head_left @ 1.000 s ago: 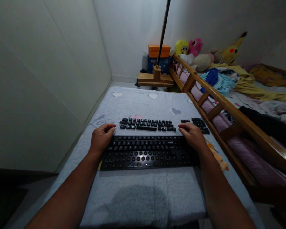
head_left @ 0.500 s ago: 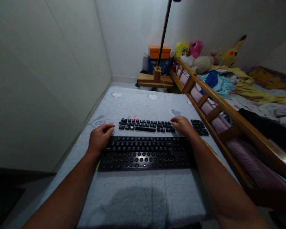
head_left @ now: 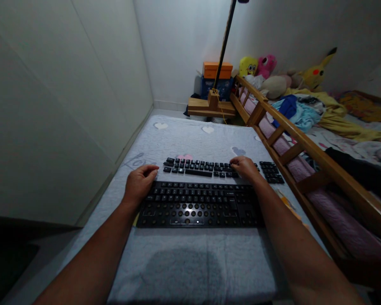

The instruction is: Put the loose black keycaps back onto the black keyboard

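A black keyboard point(head_left: 190, 198) lies flat on the cloth in front of me. Its upper rows carry keycaps, while the lower rows show bare round key sockets. Behind it, loose black keycaps point(head_left: 197, 167) are laid out in rows, with a long spacebar point(head_left: 198, 173) among them. My right hand point(head_left: 245, 168) reaches to the right end of these rows, thumb and forefinger closed at a keycap that they partly hide. Beside the keyboard's upper left corner is my left hand point(head_left: 139, 183), its fingers loosely bent and slightly apart, with nothing visible in them.
Another block of keycaps point(head_left: 272, 172) lies at the right edge of the heart-patterned cloth point(head_left: 184, 135). A wooden bed rail point(head_left: 292, 140) runs along the right. At the far end are a wooden stand point(head_left: 211, 106) with a black pole and an orange box point(head_left: 217, 70). A pale wall borders the left.
The whole view has shifted slightly, so everything appears a little further right. Both hands stay near the same places by the keyboard and keycaps.
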`<state>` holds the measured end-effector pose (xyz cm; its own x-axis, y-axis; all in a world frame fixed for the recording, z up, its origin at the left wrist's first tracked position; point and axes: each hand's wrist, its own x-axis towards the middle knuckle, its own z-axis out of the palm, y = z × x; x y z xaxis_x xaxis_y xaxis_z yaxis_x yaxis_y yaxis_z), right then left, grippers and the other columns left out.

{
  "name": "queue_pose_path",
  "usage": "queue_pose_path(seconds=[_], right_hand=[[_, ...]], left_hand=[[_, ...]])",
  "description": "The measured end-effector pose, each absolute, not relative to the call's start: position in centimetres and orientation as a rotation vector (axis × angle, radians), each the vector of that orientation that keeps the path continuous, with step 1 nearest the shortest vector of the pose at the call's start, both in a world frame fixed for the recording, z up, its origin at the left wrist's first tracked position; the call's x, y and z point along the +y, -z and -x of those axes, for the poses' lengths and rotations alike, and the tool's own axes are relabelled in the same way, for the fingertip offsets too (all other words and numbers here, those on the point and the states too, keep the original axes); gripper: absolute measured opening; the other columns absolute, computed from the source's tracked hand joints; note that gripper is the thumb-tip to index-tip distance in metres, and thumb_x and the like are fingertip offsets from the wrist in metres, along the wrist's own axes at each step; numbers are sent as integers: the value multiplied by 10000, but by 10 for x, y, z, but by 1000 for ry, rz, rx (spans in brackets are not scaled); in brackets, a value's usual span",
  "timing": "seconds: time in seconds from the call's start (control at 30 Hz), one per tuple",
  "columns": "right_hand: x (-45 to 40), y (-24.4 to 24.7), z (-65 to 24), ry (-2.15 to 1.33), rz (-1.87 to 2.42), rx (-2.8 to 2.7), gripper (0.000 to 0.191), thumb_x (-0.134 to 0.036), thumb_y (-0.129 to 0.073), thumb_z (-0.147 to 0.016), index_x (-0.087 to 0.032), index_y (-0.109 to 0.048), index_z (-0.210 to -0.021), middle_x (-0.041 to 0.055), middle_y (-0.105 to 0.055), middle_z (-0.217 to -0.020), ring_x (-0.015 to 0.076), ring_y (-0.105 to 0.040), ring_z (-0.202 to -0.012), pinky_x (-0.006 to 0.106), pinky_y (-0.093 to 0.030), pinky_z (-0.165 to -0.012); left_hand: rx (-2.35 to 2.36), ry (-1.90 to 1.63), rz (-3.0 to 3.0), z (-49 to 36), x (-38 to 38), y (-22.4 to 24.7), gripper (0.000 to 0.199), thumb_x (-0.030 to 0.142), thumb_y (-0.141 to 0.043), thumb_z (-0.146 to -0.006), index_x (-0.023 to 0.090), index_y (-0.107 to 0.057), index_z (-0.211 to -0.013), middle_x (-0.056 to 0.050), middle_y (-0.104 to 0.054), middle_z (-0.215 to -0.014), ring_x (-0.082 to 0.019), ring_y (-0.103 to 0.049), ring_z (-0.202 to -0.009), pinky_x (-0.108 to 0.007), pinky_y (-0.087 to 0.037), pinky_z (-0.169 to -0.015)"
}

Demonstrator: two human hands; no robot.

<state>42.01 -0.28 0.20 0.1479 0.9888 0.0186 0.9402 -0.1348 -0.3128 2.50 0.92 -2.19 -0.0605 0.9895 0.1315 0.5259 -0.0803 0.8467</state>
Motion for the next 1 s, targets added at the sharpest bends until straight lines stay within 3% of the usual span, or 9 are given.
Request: queue_pose_path(seconds=[0.1, 0.3, 0.53, 0.67, 0.87, 1.0], right_hand=[[-3, -1, -420, -304, 2161, -1856, 233, -117, -648, -784, -216, -776, -952, 48, -772, -908, 183, -694, -830, 251, -487, -759], [-4, -5, -419, -349, 2100, -1797, 160, -100, -650, -736, -220, -754, -758, 21, -750, -777, 174, -675, -752, 257, -482, -731], [-38, -39, -414, -378, 1971, -1691, 136, -237, -610, -803, -204, -733, -850, 27, -751, -836, 177, -676, -780, 285, -491, -767], [-89, -51, -391, -588, 1791, -1675, 158, -291, -610, -804, -215, -733, -868, 17, -742, -821, 181, -665, -770, 300, -493, -760], [-144, -34, -359, -670, 1696, -1732, 175, -236, -556, -840, -241, -729, -861, 38, -727, -899, 201, -659, -872, 340, -495, -828], [-152, -20, -352, -563, 1755, -1703, 151, -231, -571, -844, -244, -699, -924, 44, -700, -878, 209, -638, -832, 338, -496, -769]], left_hand=[[1632, -1046, -1644, -26, 9, 21, 359, 419, -606, -736, 172, -759, -947, -62, -754, -918, -233, -688, -865, -317, -521, -800], [1641, -1042, -1641, -27, 8, 19, 353, 413, -604, -734, 178, -759, -947, -56, -757, -917, -232, -691, -867, -316, -521, -803], [1646, -1045, -1663, -26, 10, 21, 345, 410, -600, -737, 182, -762, -939, -57, -759, -927, -232, -691, -877, -309, -524, -805], [1644, -1042, -1676, -26, 9, 21, 346, 414, -597, -742, 185, -762, -943, -54, -759, -921, -230, -694, -868, -307, -525, -796], [1648, -1026, -1683, -26, 9, 21, 353, 423, -600, -752, 182, -762, -954, -56, -759, -900, -225, -695, -839, -309, -527, -794], [1640, -1039, -1673, -26, 9, 20, 342, 416, -607, -748, 184, -761, -947, -60, -760, -919, -226, -694, -862, -308, -528, -806]])
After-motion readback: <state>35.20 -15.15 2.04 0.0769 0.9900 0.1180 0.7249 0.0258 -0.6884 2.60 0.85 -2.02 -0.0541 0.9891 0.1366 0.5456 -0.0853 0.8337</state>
